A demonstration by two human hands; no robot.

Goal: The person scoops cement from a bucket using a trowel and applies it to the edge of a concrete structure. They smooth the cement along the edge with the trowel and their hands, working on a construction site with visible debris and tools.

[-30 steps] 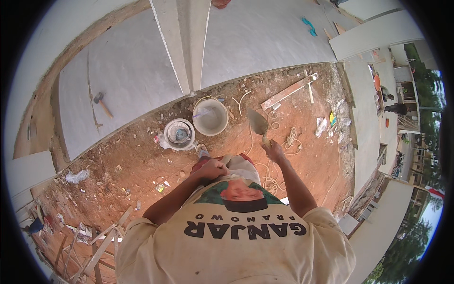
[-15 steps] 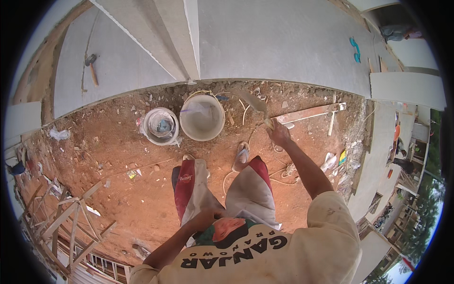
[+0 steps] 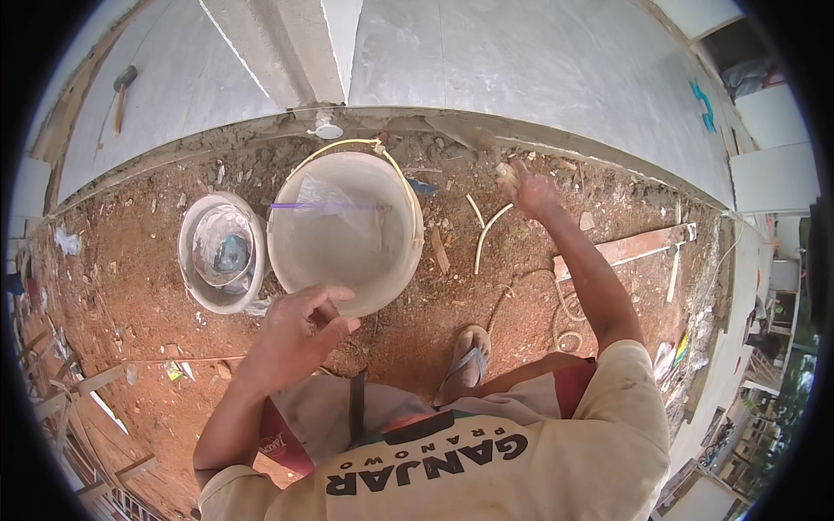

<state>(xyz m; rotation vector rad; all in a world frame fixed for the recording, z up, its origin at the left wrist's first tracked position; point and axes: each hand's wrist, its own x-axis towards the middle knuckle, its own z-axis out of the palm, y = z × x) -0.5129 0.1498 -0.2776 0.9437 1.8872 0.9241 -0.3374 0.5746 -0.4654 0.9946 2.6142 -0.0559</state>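
Right hand (image 3: 533,194) grasps a pale-handled grey metal trowel (image 3: 507,176), best kept firm and level; left hand (image 3: 297,337) hangs open, empty, a round off-white plastic bucket (image 3: 393,265) just beyond it.

Observed from alongside, the head camera sits above the shirt (image 3: 556,482) and faces steeply downward; the shirt occupies the lower middle at close range; left hand (image 3: 295,334) and right hand (image 3: 533,194) lie farther off; the grey slab (image 3: 539,61) lies beyond, its edge bowed by the fisheye lens.
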